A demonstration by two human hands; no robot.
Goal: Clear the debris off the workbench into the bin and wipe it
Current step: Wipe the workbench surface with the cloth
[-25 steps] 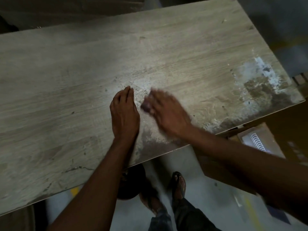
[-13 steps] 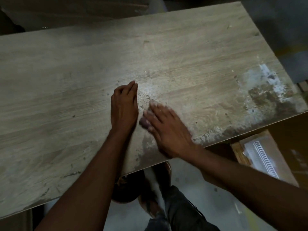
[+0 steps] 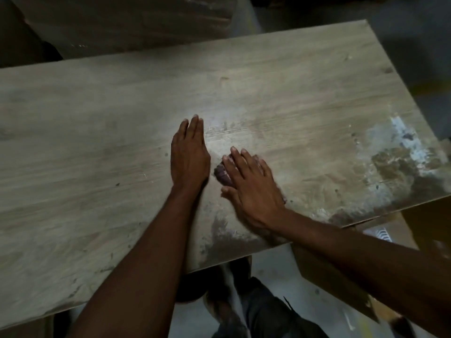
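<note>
My right fingers (image 3: 240, 164) lie straight and slightly spread, pressing a small dark rag (image 3: 220, 175) flat. My left fingers (image 3: 194, 129), straight and pressed together, rest just beside it. Pale dust (image 3: 219, 129) on the tabletop (image 3: 97, 142), between and ahead of both sets of fingers, looks light and loose: nothing to pinch, so I'd push it with the soft rag.

Two hands (image 3: 190, 154) (image 3: 253, 189), one workbench (image 3: 292, 93), one cloth (image 3: 220, 173)

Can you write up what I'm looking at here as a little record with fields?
surface: wooden workbench, dusty
left hand: flat on the bench, fingers straight and together
right hand: flat, fingers pressing a small dark purplish thing onto the bench
dirt: pale and brown stained patch at the right end; dark smear by the near edge
</note>
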